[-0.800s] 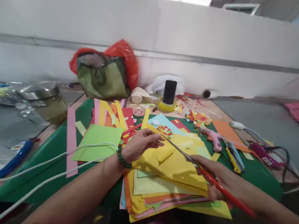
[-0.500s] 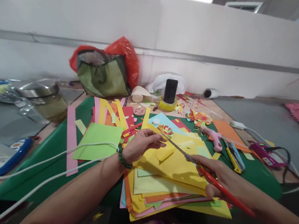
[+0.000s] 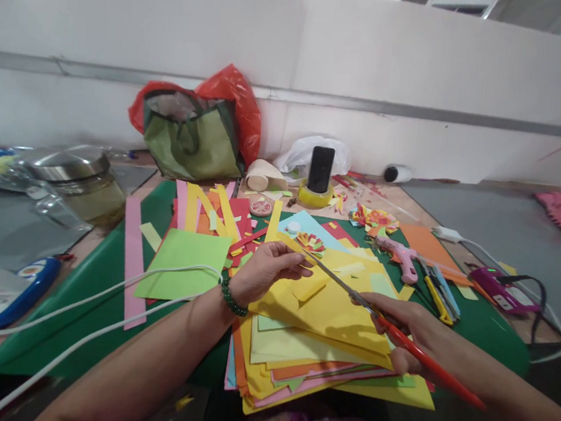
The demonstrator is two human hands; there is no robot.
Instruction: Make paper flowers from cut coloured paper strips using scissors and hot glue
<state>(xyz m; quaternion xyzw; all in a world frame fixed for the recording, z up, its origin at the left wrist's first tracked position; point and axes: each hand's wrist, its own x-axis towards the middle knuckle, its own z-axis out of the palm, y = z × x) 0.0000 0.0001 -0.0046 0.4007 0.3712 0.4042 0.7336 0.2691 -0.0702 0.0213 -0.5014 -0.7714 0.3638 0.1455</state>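
Note:
My left hand (image 3: pixel 265 272) rests on a stack of coloured paper sheets (image 3: pixel 317 346), with its fingers pinched on the far edge of the top yellow sheet (image 3: pixel 323 307). My right hand (image 3: pixel 405 332) grips red-handled scissors (image 3: pixel 374 315). Their blades reach up and left to the yellow sheet's edge beside my left fingertips. A green bead bracelet circles my left wrist. A small paper flower (image 3: pixel 310 242) lies just beyond the blades.
A green mat (image 3: pixel 105 280) covers the table, strewn with paper strips (image 3: pixel 132 256). White cables (image 3: pixel 103 299) cross at the left. A pink glue gun (image 3: pixel 402 257), pens (image 3: pixel 438 292), a phone on a tape roll (image 3: pixel 320 171), a green bag (image 3: pixel 191 136) and a glass jar (image 3: pixel 84 185) stand around.
Both hands hold almost still on the yellow sheet; only the view has shifted slightly.

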